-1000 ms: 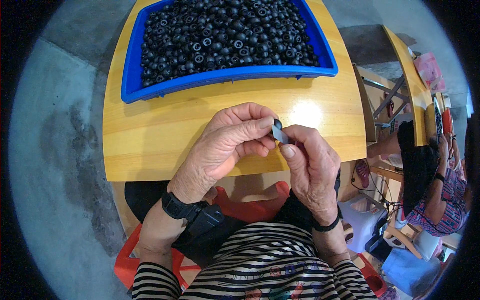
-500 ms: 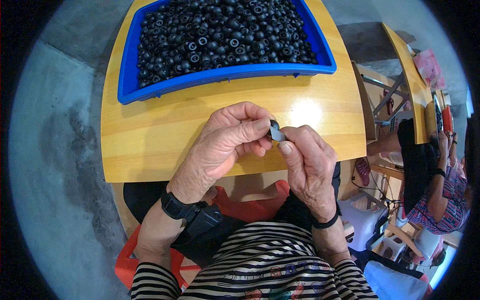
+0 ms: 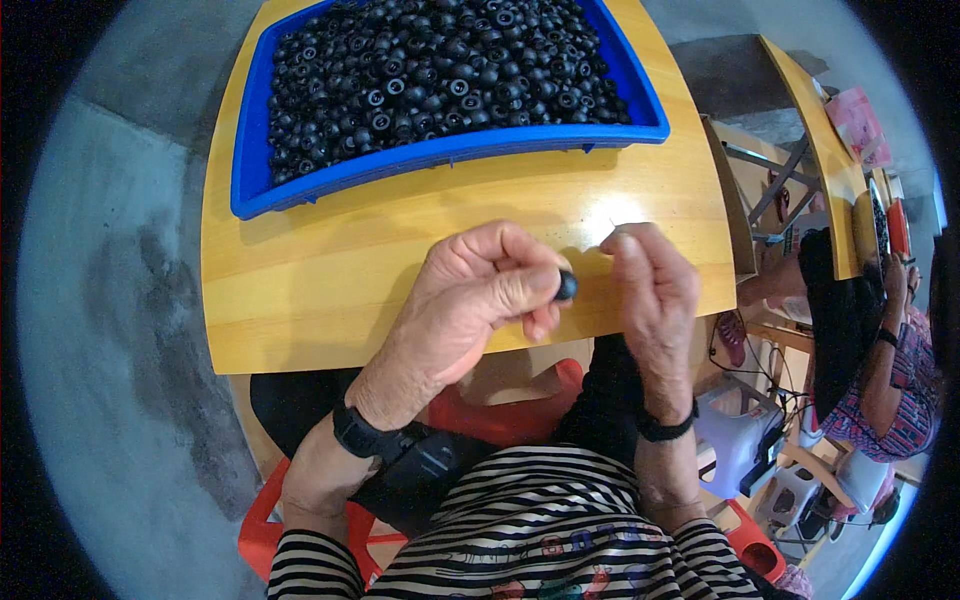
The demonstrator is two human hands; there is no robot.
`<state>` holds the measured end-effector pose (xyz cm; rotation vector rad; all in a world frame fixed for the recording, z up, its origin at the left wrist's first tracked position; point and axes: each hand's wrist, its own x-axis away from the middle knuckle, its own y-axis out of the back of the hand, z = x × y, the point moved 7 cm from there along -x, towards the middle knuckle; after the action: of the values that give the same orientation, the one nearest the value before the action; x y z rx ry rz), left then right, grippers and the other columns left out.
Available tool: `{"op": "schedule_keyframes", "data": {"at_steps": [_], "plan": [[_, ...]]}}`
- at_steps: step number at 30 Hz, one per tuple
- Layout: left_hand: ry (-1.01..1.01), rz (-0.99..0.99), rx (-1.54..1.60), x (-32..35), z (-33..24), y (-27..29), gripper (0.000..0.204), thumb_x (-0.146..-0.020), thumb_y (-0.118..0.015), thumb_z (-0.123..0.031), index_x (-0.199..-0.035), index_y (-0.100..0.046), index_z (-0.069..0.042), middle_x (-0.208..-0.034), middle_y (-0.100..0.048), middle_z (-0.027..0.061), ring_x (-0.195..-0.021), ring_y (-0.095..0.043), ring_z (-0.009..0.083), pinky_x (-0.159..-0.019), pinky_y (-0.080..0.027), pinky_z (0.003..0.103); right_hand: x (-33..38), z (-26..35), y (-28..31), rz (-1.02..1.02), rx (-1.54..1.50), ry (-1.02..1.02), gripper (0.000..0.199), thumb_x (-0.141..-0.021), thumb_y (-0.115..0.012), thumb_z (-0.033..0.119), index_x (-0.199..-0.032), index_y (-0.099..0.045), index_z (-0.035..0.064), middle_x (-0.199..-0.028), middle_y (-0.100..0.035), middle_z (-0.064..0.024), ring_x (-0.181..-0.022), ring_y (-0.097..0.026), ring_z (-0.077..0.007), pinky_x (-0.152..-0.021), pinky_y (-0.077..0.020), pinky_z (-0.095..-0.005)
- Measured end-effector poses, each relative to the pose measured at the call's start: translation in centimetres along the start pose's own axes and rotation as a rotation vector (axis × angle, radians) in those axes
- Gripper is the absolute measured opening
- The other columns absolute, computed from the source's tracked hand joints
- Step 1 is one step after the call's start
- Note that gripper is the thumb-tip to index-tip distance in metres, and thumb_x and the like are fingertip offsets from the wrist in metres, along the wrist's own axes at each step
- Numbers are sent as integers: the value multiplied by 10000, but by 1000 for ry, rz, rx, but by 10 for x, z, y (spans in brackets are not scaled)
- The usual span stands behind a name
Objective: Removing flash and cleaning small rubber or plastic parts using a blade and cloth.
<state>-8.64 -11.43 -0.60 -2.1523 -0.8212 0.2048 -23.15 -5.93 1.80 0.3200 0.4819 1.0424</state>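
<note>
My left hand (image 3: 480, 295) is closed, pinching a small black rounded plastic part (image 3: 567, 286) between thumb and fingertips above the near side of the table. To its right, my right hand (image 3: 655, 290) is raised apart from the part, with thumb and forefinger pressed together. Whatever lies between those fingertips is too thin or hidden to make out. Beyond both hands, a blue plastic tray (image 3: 450, 153) holds a heap of small black round parts (image 3: 430, 85), many with a ring-shaped hole.
The tray stands on a yellow wooden table (image 3: 290, 290). Below the table's near edge is a red plastic stool (image 3: 505, 405). At right, another person (image 3: 880, 385) sits by a second wooden table (image 3: 815, 150), near a pale plastic stool (image 3: 735, 435) and loose cables.
My right hand has drawn away to the right from the black part. The flat grey piece it held against the part no longer shows. My left hand has shifted slightly rightward and nearer.
</note>
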Motion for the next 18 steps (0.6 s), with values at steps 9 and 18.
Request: {"op": "schedule_keyframes", "data": {"at_steps": [9, 18], "plan": [[-8, -77, -31, -3, -6, 4, 120, -814, -644, -114, -879, -568, -49, -779, -628, 62, -595, -575, 100, -516, -470, 198, 14, 20, -22, 234, -451, -120, 265, -805, -670, 189, -973, -599, -2, -733, -534, 15, -654, -459, -58, -596, -390, -196], [35, -18, -3, -2, -2, 6, 104, -824, -636, -96, -888, -600, -22, -783, -628, 60, -648, -607, 98, -577, -515, 206, 11, 25, -28, 189, -588, -201, 117, -794, -674, 103, -849, -604, 27, -682, -517, 45, -638, -445, -33, -550, -361, -175]]}}
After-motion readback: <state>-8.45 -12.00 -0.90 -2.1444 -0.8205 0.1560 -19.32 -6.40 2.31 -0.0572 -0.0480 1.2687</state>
